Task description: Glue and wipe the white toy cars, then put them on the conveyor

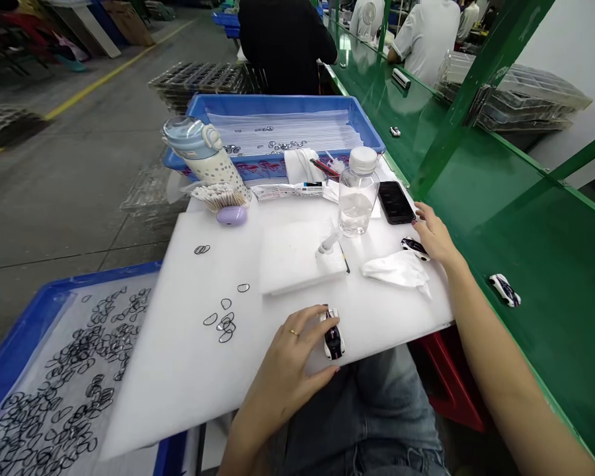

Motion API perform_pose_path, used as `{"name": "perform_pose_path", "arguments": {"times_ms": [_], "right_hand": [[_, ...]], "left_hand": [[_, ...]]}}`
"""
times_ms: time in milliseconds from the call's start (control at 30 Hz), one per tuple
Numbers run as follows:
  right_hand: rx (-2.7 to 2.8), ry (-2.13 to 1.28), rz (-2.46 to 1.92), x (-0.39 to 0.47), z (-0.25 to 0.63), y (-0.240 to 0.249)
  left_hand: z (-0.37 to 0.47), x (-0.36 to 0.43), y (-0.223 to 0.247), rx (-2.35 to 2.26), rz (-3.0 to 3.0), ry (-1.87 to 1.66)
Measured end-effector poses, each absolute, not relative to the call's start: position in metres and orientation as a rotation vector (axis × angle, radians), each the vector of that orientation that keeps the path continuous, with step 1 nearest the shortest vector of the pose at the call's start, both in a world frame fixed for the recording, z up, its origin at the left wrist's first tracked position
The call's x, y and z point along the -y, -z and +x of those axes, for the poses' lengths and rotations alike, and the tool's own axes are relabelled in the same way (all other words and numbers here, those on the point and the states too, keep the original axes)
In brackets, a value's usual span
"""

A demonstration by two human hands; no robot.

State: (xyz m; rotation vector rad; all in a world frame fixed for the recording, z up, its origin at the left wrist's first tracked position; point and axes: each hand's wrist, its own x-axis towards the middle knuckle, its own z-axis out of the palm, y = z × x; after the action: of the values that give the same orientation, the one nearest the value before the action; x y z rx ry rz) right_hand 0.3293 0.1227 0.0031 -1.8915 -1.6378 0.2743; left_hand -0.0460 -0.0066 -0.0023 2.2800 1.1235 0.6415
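Observation:
In the head view, my left hand has a small white and black toy car between its fingers and thumb, low over the front edge of the white board. A second toy car is on the board's right side, partly covered by my right hand. The fingers of that hand are stretched out toward a black phone; whether they touch the car is unclear. Beside it lies a crumpled white cloth. Thin black rings are scattered on the board to the left.
A clear bottle, a white pad, a tilted tumbler, cotton swabs and a purple case stand behind. Blue trays hold more rings. Another toy car sits on the green bench. Co-workers sit beyond.

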Motion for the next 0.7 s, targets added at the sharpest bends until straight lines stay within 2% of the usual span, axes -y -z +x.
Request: {"name": "perform_pose_path", "arguments": {"times_ms": [100, 167, 333, 533, 700], "right_hand": [[1.47, -0.09, -1.82, -0.11, 0.31, -0.015], [1.42, -0.082, -1.628, -0.099, 0.278, -0.024], [1.886, -0.764, -1.133, -0.089, 0.179, -0.037], [2.016, -0.873, -1.321, -0.106, 0.146, -0.054], [1.731, -1.046, -0.927, -0.08, 0.155, -0.064]], "left_hand": [[-0.04, 0.003, 0.006, -1.115, 2.28, -0.698], [-0.033, 0.002, 0.006, -1.137, 2.263, -0.77], [-0.015, 0.003, 0.002, -1.311, 2.161, -0.922], [-0.007, 0.002, 0.005, -1.359, 1.993, -1.059], [-0.006, -0.001, 0.004, -1.371, 1.879, -1.076]]}}
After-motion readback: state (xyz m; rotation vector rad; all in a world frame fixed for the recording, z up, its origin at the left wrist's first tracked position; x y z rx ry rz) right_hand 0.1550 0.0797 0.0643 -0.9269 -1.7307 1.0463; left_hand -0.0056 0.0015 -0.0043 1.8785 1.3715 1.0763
